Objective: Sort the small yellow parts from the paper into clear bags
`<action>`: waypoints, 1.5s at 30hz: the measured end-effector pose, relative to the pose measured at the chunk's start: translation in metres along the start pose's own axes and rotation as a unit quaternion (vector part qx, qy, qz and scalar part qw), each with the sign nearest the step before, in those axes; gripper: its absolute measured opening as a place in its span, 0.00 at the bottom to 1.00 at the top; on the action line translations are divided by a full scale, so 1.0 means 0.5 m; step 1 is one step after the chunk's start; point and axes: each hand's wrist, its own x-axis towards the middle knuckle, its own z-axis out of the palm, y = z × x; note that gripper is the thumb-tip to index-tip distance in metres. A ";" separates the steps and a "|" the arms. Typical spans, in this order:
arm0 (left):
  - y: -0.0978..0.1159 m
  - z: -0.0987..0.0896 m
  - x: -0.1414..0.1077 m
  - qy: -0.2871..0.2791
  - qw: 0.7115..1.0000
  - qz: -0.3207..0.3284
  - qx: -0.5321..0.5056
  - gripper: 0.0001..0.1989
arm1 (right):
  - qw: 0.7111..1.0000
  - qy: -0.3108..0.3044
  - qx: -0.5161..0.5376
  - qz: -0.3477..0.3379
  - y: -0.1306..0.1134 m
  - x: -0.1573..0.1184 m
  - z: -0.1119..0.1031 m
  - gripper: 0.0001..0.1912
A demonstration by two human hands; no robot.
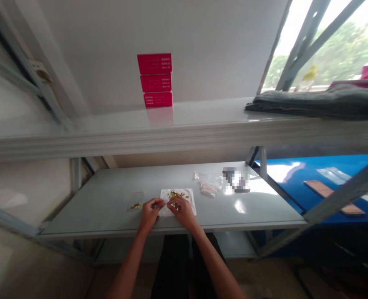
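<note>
My left hand (pixel 151 211) is closed in a pinch at the left edge of a white sheet (pixel 191 203). Close beside it, fingertips nearly meeting, my right hand (pixel 181 208) is curled and pinched above the sheet. Whatever either hand holds is too small to make out. Several small yellow and dark pieces (pixel 175 194) lie in a heap on the sheet, partly covered by my right hand. To the left lies a clear plastic bag (pixel 138 196) with a few yellow and dark pieces (pixel 136 205) in it.
More clear bags (pixel 208 187) lie right of the sheet on the grey shelf (pixel 109 199), near a blurred-out patch (pixel 236 180). Above runs an upper shelf (pixel 202 112) with stacked red boxes (pixel 156 79) and dark folded cloth (pixel 315 101). Metal posts (pixel 330 199) stand at the sides.
</note>
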 end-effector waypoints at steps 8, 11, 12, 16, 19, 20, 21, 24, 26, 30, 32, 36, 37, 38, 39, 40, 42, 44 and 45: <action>-0.010 0.002 0.001 0.012 1.000 -0.015 -0.012 0.16 | 0.997 0.031 0.046 0.046 0.020 -0.007 0.008 0.09; -0.008 0.002 0.000 0.012 1.000 -0.014 -0.006 0.16 | 1.000 0.014 0.017 0.015 0.012 -0.008 0.007 0.09; -0.007 0.002 -0.001 0.013 1.000 -0.014 -0.005 0.17 | 1.000 0.013 0.011 0.010 0.010 -0.009 0.006 0.10; -0.003 0.001 -0.002 0.016 1.000 -0.012 0.003 0.18 | 1.000 0.003 0.004 0.001 0.011 -0.008 0.008 0.11; -0.007 0.000 -0.002 0.014 1.000 -0.005 0.010 0.18 | 0.999 -0.027 -0.004 -0.018 0.012 -0.008 0.011 0.12; -0.008 0.000 -0.002 0.016 1.000 -0.002 0.008 0.18 | 0.999 -0.037 -0.005 -0.029 0.011 -0.009 0.011 0.12; -0.010 0.000 -0.002 0.020 1.000 -0.001 0.004 0.18 | 0.998 -0.043 -0.006 -0.040 0.010 -0.011 0.011 0.12; -0.011 0.002 -0.002 0.039 0.999 -0.006 -0.026 0.19 | 0.999 -0.018 -0.018 -0.044 0.008 -0.014 0.007 0.14; -0.009 0.003 -0.001 0.063 0.996 -0.015 -0.066 0.19 | 0.998 0.029 -0.053 -0.015 0.010 -0.007 0.002 0.15; -0.009 0.006 0.001 0.108 0.982 -0.023 -0.155 0.17 | 0.973 0.037 -0.223 0.047 0.012 0.047 0.000 0.12; -0.012 0.005 0.002 0.116 0.980 -0.021 -0.161 0.18 | 0.951 -0.008 -0.304 0.058 0.010 0.085 0.011 0.10; -0.012 0.004 0.003 0.120 0.984 -0.014 -0.132 0.20 | 0.909 -0.091 -0.399 0.073 0.013 0.133 0.043 0.10; -0.011 0.004 0.003 0.119 0.984 -0.014 -0.128 0.20 | 0.901 -0.105 -0.413 0.077 0.015 0.137 0.049 0.12; -0.009 0.004 0.002 0.117 0.985 -0.014 -0.127 0.21 | 0.896 -0.113 -0.422 0.080 0.019 0.137 0.054 0.13; -0.007 0.004 0.002 0.112 0.985 -0.015 -0.128 0.21 | 0.894 -0.116 -0.426 0.080 0.022 0.136 0.057 0.14; -0.005 0.004 0.003 0.106 0.986 -0.014 -0.130 0.21 | 0.894 -0.114 -0.426 0.078 0.026 0.133 0.059 0.14; -0.004 0.003 0.003 0.098 0.986 -0.011 -0.133 0.20 | 0.905 -0.098 -0.408 0.070 0.032 0.127 0.059 0.14; -0.006 0.002 0.003 0.097 0.987 -0.007 -0.129 0.20 | 0.930 -0.063 -0.357 0.065 0.035 0.120 0.054 0.14; -0.008 0.002 0.003 0.096 0.988 -0.005 -0.124 0.20 | 0.946 -0.043 -0.315 0.066 0.035 0.117 0.050 0.14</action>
